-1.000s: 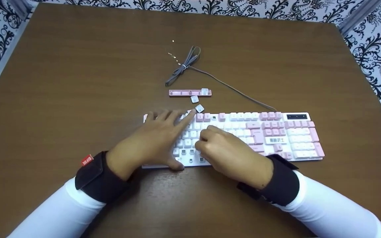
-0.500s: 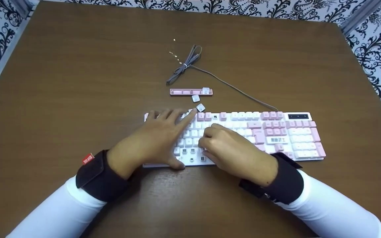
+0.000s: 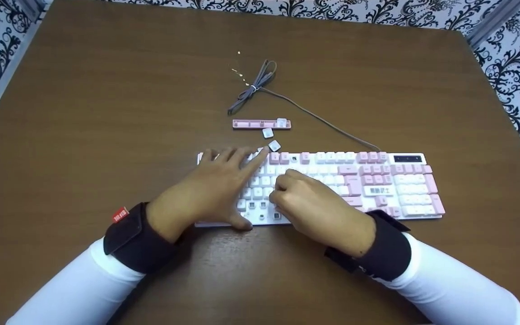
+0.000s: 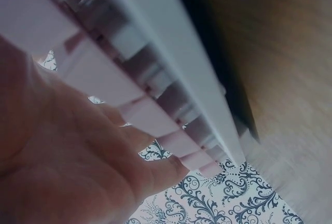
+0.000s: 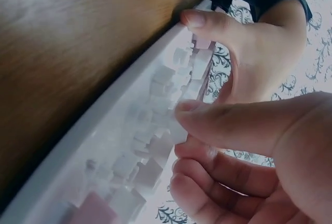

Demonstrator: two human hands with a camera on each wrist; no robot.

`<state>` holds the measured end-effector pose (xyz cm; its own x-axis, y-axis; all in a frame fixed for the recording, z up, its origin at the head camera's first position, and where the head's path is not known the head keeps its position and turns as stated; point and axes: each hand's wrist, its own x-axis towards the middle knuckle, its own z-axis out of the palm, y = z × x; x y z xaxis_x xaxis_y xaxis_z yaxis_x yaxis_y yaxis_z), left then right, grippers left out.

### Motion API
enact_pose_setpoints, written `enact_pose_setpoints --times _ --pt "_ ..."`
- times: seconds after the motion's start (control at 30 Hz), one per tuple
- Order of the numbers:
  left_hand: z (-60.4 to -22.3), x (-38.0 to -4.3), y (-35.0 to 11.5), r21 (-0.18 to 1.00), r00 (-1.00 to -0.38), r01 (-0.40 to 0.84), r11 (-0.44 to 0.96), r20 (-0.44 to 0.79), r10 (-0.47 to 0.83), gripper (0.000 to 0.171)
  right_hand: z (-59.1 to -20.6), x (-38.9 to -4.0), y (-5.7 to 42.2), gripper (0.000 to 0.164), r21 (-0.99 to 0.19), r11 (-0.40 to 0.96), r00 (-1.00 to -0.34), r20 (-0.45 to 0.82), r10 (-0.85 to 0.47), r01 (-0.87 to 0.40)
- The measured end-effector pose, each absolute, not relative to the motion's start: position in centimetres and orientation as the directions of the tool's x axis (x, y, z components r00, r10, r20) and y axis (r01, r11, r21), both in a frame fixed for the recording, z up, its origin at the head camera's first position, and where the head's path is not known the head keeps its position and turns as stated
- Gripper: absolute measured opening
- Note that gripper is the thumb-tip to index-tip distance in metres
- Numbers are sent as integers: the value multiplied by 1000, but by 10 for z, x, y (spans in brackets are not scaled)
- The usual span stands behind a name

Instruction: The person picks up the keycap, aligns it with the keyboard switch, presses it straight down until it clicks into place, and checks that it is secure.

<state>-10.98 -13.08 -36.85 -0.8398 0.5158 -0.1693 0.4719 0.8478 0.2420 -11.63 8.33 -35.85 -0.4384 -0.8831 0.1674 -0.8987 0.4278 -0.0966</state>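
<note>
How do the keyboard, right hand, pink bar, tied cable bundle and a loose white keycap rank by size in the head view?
1. Keyboard
2. Right hand
3. Pink bar and tied cable bundle, too alike to rank
4. Loose white keycap

On one surface (image 3: 129, 113), one keyboard (image 3: 373, 180) is seen, with two hands (image 3: 217, 187) (image 3: 309, 201) placed at it. Beyond the keyboard, one pink bar (image 3: 255, 124), one tied cable (image 3: 253, 89) and at least three loose white keycaps (image 3: 267, 133) (image 3: 274, 146) (image 3: 281, 123) are counted; toward its near side, two dark wristbands (image 3: 136, 239) (image 3: 386, 253) and two white sleeves (image 3: 79, 284) (image 3: 458, 284) are shown.
</note>
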Motion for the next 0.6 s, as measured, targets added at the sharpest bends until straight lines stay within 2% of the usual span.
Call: enact_pose_setpoints --times 0.2,0.6 --pt "-369 -110 -130 232 -838 484 844 -154 524 135 -358 -115 82 14 -28 408 -407 174 -897 -912" --pt "-369 -110 -131 214 -833 501 839 -146 534 135 -359 -117 85 9 -97 418 -429 173 -887 -903"
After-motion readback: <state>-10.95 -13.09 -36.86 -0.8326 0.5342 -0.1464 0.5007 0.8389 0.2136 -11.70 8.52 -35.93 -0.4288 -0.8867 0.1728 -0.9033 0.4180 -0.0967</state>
